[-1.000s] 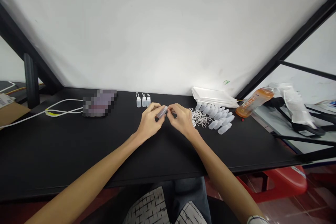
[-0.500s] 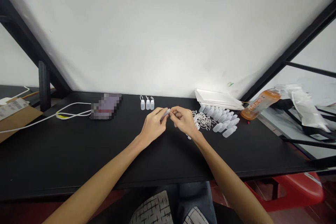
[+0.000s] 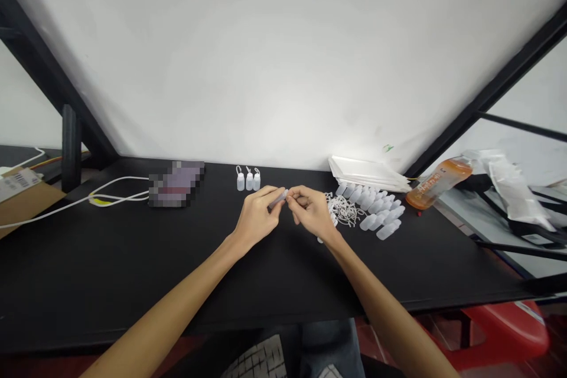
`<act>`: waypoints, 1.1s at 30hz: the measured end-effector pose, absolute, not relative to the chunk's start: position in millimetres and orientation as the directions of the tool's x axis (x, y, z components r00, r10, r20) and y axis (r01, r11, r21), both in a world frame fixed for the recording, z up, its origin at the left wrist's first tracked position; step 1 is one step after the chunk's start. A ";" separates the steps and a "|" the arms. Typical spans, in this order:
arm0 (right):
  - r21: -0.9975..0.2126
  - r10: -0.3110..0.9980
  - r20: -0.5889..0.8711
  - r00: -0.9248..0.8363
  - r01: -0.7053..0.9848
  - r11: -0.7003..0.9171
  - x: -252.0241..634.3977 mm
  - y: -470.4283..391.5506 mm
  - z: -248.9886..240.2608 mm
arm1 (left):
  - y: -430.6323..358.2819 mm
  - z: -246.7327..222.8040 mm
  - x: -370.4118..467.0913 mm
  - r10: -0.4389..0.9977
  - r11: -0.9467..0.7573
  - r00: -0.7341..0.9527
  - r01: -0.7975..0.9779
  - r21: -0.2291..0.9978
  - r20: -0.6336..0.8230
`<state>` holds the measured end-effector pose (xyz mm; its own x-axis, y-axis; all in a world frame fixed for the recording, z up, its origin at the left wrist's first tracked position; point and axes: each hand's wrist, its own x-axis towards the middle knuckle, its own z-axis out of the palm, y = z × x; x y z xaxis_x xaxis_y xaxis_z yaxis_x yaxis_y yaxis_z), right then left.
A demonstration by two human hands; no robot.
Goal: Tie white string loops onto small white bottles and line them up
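Note:
My left hand (image 3: 260, 212) is closed around a small translucent plastic bottle (image 3: 278, 198), tilted with its narrow end toward the right. The fingertips of my right hand (image 3: 310, 208) are pinched at that narrow end; what they grip is too small and covered to make out. Just right of my right hand lies a pile of white looped straps (image 3: 344, 210), partly hidden by the hand. Beyond it, several similar bottles (image 3: 376, 204) without straps lie in rows. Behind my left hand, three bottles with looped straps (image 3: 249, 181) stand upright.
A stack of white sheets or bags (image 3: 367, 174) lies by the wall. An orange drink bottle (image 3: 438, 183) leans at the right. On the left are a blurred-out flat object (image 3: 177, 184), a white cable (image 3: 119, 179) and a cardboard box (image 3: 26, 198). Everything rests on a black table (image 3: 133, 266).
The view has tilted slightly, so the table sits a little lower. Both hands stay together at the bottle, with only small finger shifts.

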<state>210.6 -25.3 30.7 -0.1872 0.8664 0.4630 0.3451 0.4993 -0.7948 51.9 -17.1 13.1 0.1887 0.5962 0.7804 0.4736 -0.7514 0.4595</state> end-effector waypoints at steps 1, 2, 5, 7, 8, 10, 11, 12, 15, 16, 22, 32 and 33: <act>-0.785 0.862 0.478 -0.171 0.357 0.506 210.0 -25.0 29.3 | -16.9 12.8 52.3 0.603 -0.746 0.173 0.468 0.474 0.779; -0.764 0.852 0.501 -0.153 0.383 0.519 209.6 -24.5 28.1 | -16.6 12.4 52.8 0.604 -0.744 0.162 0.467 0.478 0.781; -0.723 0.830 0.546 -0.111 0.438 0.534 209.3 -22.2 25.9 | -15.7 10.3 54.2 0.603 -0.734 0.133 0.480 0.481 0.787; -0.736 0.842 0.531 -0.097 0.439 0.515 209.7 -20.7 25.6 | -14.7 8.5 54.5 0.602 -0.729 0.134 0.494 0.473 0.787; -0.743 0.849 0.521 -0.093 0.441 0.504 209.9 -20.1 25.5 | -14.1 7.6 54.2 0.603 -0.728 0.140 0.500 0.469 0.786; -0.736 0.854 0.512 -0.092 0.465 0.492 210.2 -19.3 25.5 | -13.0 5.9 53.4 0.605 -0.729 0.159 0.505 0.462 0.781; -0.725 0.852 0.517 -0.090 0.482 0.491 210.3 -19.1 25.7 | -12.7 5.3 53.0 0.604 -0.732 0.168 0.504 0.459 0.779; -0.714 0.848 0.524 -0.085 0.499 0.491 210.4 -19.0 26.0 | -12.8 5.0 52.9 0.603 -0.735 0.175 0.502 0.456 0.778; -0.691 0.834 0.548 -0.069 0.524 0.497 211.3 -19.1 29.0 | -15.8 6.3 54.5 0.601 -0.740 0.168 0.485 0.466 0.781; -0.687 0.828 0.557 -0.066 0.523 0.504 212.1 -19.1 30.6 | -17.4 7.4 55.6 0.604 -0.742 0.161 0.472 0.476 0.780; -0.673 0.796 0.601 -0.070 0.492 0.552 218.3 -18.0 38.1 | -22.9 14.1 60.7 0.685 -0.698 0.103 0.378 0.608 0.722; -0.687 0.822 0.562 -0.097 0.498 0.529 224.6 -17.1 38.1 | -17.6 12.0 57.4 0.670 -0.706 0.073 0.368 0.605 0.738; -0.673 0.813 0.574 -0.098 0.509 0.537 224.5 -17.2 37.9 | -17.8 12.3 57.4 0.667 -0.710 0.082 0.371 0.599 0.740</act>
<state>224.5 -17.2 37.9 -0.0977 0.8127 0.5744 0.5087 0.5369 -0.6730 57.4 -17.8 12.3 0.0818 0.6675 0.7401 0.3706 -0.7098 0.5991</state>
